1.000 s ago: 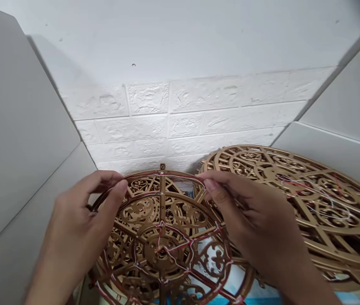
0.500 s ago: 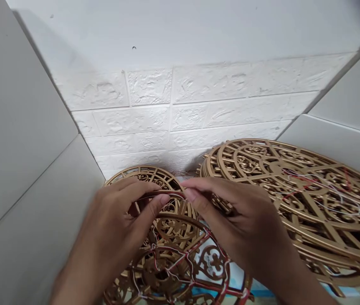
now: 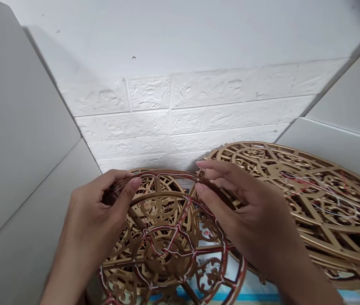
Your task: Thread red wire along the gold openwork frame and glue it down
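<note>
A round bronze-coloured openwork frame (image 3: 159, 193) is tilted up toward the camera, with red and white wires running along its rings and spokes. Its upper outer rim is held on the left by my left hand (image 3: 99, 216), thumb in front and fingers behind. On the right, my right hand (image 3: 246, 212) has its thumb and fingers around the same rim, near some thin wire. The frame's lower edge runs out of view at the bottom.
Behind the held frame lie more round gold openwork pieces (image 3: 141, 173). A tall stack of larger gold frames (image 3: 319, 203) with loose wires fills the right side. White brick-patterned wall (image 3: 205, 91) and grey side panels surround them. Blue-and-white sheeting (image 3: 256, 290) lies underneath.
My hands have moved apart along the rim, my left hand toward the left. The held frame now shows more fully and its top rim sits higher in the view.
</note>
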Demonstrator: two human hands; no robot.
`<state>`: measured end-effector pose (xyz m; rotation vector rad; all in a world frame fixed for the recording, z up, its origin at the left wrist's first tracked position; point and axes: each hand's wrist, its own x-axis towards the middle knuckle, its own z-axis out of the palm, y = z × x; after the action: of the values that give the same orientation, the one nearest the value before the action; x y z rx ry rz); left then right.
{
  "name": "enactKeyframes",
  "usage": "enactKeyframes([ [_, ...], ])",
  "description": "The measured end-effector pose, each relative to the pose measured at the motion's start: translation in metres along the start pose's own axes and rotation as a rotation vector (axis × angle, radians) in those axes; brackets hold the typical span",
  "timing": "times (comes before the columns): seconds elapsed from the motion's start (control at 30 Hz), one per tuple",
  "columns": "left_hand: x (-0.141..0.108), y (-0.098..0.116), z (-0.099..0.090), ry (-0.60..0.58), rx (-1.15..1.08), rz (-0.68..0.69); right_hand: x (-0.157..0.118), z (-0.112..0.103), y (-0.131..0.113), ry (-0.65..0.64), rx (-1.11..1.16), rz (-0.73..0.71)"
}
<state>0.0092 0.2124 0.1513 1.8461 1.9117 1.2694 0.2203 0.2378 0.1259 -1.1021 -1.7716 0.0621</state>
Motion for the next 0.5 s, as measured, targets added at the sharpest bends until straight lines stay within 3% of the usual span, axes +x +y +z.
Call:
enactKeyframes([
  [0.23, 0.0005, 0.002, -0.0025, 0.035, -0.077, -0.013, -0.0001, 0.0002, 0.0008, 0.086, 0.012, 0.017],
  [0.5, 0.0018, 0.0015, -0.0073, 0.196, 0.006, -0.081, 0.0012, 0.0002, 0.0053, 0.159, -0.032, -0.006],
])
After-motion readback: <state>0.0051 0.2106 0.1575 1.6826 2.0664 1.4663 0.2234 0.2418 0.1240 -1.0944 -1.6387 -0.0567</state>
